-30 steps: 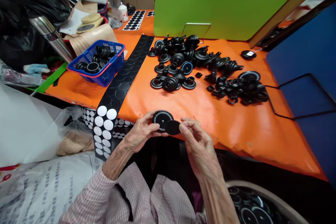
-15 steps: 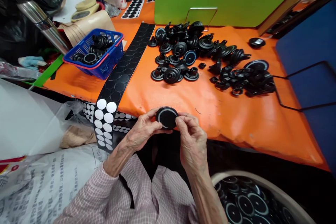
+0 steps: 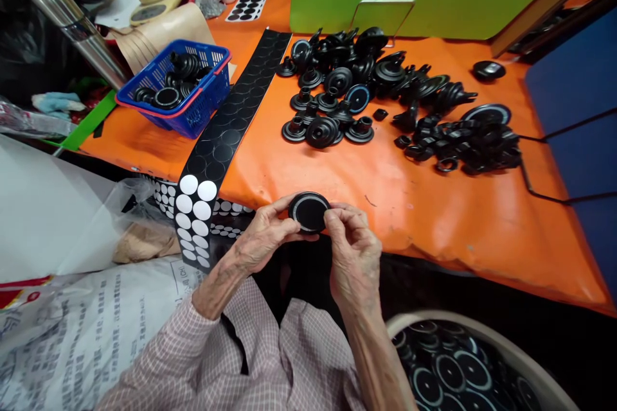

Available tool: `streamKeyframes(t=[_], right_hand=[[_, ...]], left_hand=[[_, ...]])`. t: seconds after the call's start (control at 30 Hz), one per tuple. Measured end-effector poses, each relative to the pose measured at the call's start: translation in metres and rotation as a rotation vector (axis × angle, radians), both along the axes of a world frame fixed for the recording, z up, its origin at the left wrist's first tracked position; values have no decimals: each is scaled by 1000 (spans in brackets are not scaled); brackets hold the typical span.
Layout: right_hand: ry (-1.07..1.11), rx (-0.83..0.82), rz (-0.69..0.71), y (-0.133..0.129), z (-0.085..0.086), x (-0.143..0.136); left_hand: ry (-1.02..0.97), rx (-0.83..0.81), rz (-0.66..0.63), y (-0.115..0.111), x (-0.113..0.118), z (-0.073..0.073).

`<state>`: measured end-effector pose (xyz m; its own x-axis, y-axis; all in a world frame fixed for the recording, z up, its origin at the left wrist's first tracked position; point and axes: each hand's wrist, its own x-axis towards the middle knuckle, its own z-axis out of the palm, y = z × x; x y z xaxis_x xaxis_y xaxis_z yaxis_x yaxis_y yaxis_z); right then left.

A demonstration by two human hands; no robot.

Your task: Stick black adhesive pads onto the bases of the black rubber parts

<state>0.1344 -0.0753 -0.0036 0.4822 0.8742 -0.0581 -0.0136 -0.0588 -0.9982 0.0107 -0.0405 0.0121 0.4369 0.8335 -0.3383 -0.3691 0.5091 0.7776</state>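
A round black disc [image 3: 310, 212] with a pale ring on its face is held just off the table's front edge. My left hand [image 3: 270, 234] grips its left side, thumb on the face and fingers beneath. At the right rim, my right hand [image 3: 353, 247] pinches the same disc between thumb and fingers. Left of my hands, a black strip of round stickers [image 3: 212, 148] lies across the table, its front end hanging over the edge with white circles showing. Beyond the hands stand several black stepped parts [image 3: 322, 132] in a heap.
A blue basket [image 3: 193, 117] of black parts stands at the left, near a steel flask [image 3: 80, 32]. Small black rings [image 3: 447, 164] are piled on the orange table [image 3: 520, 231] at the right. A round tub [image 3: 409, 319] of ringed discs sits below right.
The view has shifted slightly, so the table items appear a little displaced. Both hands keep the disc in nearly the same hold.
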Motion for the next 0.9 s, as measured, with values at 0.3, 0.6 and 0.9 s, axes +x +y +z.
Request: streamKeyframes(t=[0.3,0.6,0.9], right_hand=[[-152,27,3,1,-5,-3],[-434,108,-44,-1,-10,-11],[-478,142,-93,-1,-17,-20]], left_hand=[[18,0,-3,0,-1,-2],[16,-13,53,-1,0,-7],[63,-15,154,-3,-2,-8]])
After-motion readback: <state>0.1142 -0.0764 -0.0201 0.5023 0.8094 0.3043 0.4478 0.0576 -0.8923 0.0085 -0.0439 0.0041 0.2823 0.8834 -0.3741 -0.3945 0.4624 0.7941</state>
